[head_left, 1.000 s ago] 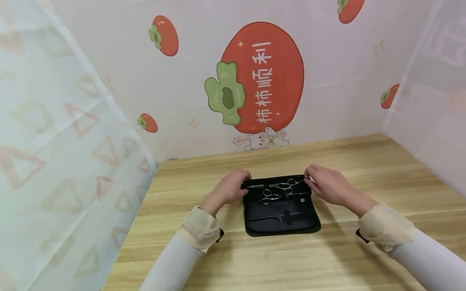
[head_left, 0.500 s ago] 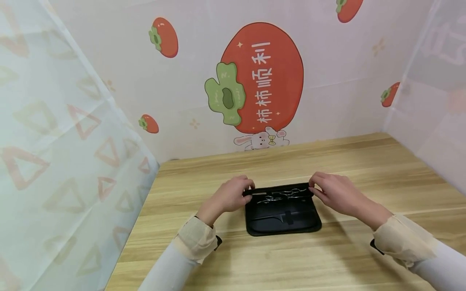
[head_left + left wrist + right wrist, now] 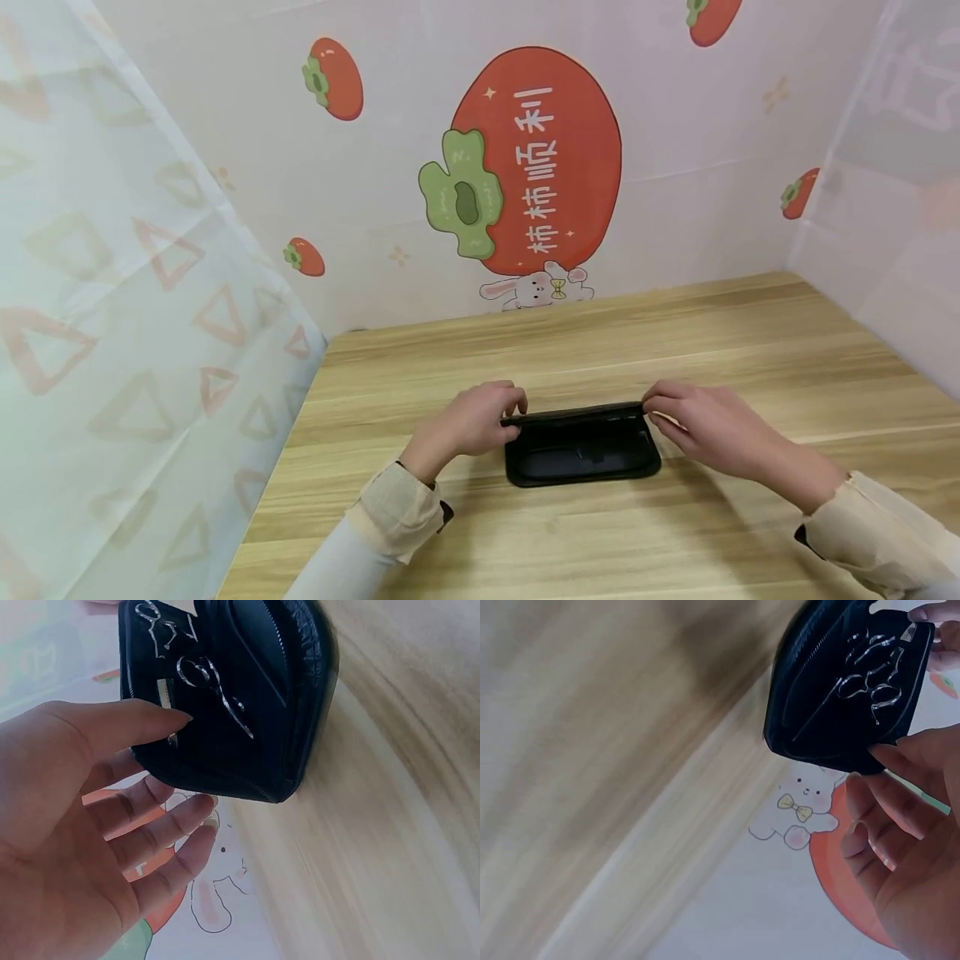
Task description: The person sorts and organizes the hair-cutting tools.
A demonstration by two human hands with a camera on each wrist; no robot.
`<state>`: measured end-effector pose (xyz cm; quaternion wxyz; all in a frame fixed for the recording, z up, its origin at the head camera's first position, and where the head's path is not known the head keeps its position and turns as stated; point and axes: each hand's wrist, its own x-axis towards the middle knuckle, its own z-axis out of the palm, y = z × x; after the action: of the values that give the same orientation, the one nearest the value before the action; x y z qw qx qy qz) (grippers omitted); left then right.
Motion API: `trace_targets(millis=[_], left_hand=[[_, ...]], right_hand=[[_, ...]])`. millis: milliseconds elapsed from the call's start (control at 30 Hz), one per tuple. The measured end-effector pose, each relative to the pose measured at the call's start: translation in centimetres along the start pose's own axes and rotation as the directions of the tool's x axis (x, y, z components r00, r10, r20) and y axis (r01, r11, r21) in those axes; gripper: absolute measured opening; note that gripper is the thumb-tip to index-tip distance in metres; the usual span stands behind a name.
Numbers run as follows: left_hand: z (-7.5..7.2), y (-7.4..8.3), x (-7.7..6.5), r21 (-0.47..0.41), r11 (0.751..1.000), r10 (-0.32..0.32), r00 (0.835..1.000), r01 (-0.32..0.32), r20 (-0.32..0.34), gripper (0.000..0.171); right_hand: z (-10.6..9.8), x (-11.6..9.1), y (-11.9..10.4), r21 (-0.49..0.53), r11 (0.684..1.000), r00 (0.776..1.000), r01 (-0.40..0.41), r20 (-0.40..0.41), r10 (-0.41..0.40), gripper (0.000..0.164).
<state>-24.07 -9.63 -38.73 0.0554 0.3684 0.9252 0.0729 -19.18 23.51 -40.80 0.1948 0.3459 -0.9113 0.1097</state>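
A black zippered case (image 3: 585,479) lies on the table, its upper flap partly folded down over the lower half. My left hand (image 3: 474,421) pinches the flap's left corner between thumb and fingers. At the opposite corner my right hand (image 3: 708,429) grips the flap the same way. Inside the flap, silver scissors (image 3: 214,686) show in the left wrist view. In the right wrist view the scissors' finger rings (image 3: 885,695) hang on the flap's inner side. The lower half is in shadow, and its contents are barely visible in the head view.
The wooden table (image 3: 525,542) reaches back to a printed wall sheet (image 3: 660,125) with persimmon pictures. A patterned cloth (image 3: 172,333) hangs along the left side, and another pale sheet (image 3: 892,208) stands at the right.
Both hands have brought the flap forward and down over the lower half. The scissors, visible in the head view earlier, are now hidden there by the flap.
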Motion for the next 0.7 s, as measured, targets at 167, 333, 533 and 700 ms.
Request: trace_targets(millis=[167,333,533,700], left_hand=[[0.3,0.1,-0.3,-0.032,0.999,0.018,0.999,-0.017,0.026,0.029],[0.6,0.2,-0.4,-0.049,0.998,0.052,0.997,-0.049,0.059,0.033],[0.9,0.3,-0.6,-0.076,0.995,0.070,0.994,-0.063,0.090,0.039],[1.4,0.5,-0.6,-0.094,0.994,0.063,0.992,-0.053,0.105,0.042]], right_hand=[[-0.1,-1.2,-0.4,0.017,0.999,0.999,0.044,0.021,-0.044,0.016],[-0.2,-2.6,-0.4,0.053,0.993,0.990,0.102,0.090,-0.107,0.027],[0.4,-3.6,-0.5,0.069,0.987,0.981,0.143,0.122,-0.151,0.030],[1.0,-4.2,-0.7,0.114,0.987,0.982,0.112,0.137,-0.127,0.024]])
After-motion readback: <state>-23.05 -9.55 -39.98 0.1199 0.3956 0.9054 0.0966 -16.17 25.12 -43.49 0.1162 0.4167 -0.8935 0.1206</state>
